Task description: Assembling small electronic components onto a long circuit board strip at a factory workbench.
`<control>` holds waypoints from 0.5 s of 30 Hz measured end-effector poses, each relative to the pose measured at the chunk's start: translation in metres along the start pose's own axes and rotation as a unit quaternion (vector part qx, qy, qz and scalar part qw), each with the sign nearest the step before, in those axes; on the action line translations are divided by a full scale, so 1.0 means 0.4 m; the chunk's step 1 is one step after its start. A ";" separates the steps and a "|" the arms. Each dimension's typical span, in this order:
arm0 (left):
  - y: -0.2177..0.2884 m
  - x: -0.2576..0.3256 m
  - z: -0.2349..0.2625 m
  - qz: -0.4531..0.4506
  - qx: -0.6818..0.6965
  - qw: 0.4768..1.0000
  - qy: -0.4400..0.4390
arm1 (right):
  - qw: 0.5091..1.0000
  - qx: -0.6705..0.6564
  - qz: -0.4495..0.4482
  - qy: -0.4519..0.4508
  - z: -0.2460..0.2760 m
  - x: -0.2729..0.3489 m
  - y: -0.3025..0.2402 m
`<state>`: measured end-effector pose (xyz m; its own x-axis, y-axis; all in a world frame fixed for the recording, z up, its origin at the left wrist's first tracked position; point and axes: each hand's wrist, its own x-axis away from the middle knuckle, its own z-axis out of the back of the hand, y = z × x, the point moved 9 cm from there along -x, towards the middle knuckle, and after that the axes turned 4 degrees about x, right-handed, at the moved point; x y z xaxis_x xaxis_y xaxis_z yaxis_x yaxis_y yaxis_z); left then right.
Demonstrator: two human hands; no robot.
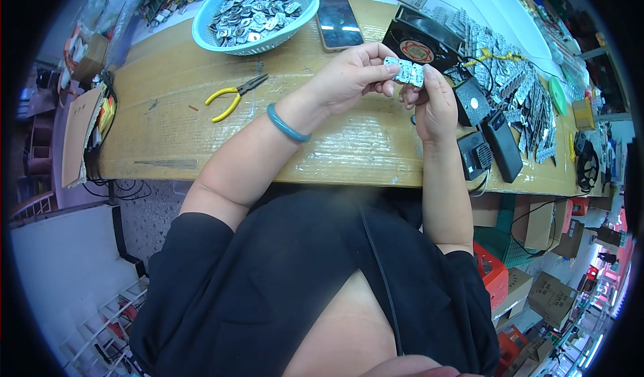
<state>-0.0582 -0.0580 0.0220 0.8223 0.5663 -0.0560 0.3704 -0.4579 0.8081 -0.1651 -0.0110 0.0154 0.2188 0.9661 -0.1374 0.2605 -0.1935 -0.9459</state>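
Note:
A short strip of small, silvery, square-edged pieces [407,72] is pinched between my two hands above the far right part of the table. My left hand [352,78], with a blue-green bangle on its wrist, grips the strip's left end between thumb and fingers. At the right end, the thumb and fingers of my right hand [437,106] close on the strip. Just beyond my hands stands a small black fan [424,38]. A large heap of similar silvery strips [530,102] spreads to the right.
A light-blue basket [260,47] holds many loose silvery pieces at the far left. Pliers with yellow handles [229,98] lie left of my forearm. A phone [339,23] lies beside the basket. Black boxy devices [475,154] with cables sit right of my right wrist.

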 end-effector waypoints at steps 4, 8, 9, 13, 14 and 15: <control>0.011 0.002 -0.020 -0.030 -0.021 0.999 -0.009 | 0.998 -0.059 -0.016 -0.028 -0.002 -0.007 0.011; 0.062 0.004 -0.014 -0.146 -0.215 0.965 0.036 | 0.998 0.044 -0.011 0.041 0.019 -0.006 0.002; 0.060 0.005 -0.015 -0.145 -0.215 0.965 0.036 | 0.996 0.073 -0.015 0.055 0.021 -0.004 0.000; 0.084 0.018 -0.029 -0.205 -0.358 0.908 0.068 | 0.993 0.099 -0.007 0.068 0.025 -0.002 -0.006; 0.095 0.023 -0.031 -0.228 -0.389 0.889 0.084 | 0.992 0.106 -0.006 0.061 0.020 -0.001 -0.009; 0.096 0.024 -0.035 -0.228 -0.389 0.889 0.084 | 0.992 0.113 -0.004 0.053 0.016 -0.001 -0.011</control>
<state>-0.0421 -0.0603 0.0609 0.5640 0.6953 -0.4454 0.1841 0.4199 0.8887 -0.1722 -0.0095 0.0176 0.3190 0.9415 -0.1089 0.0473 -0.1306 -0.9903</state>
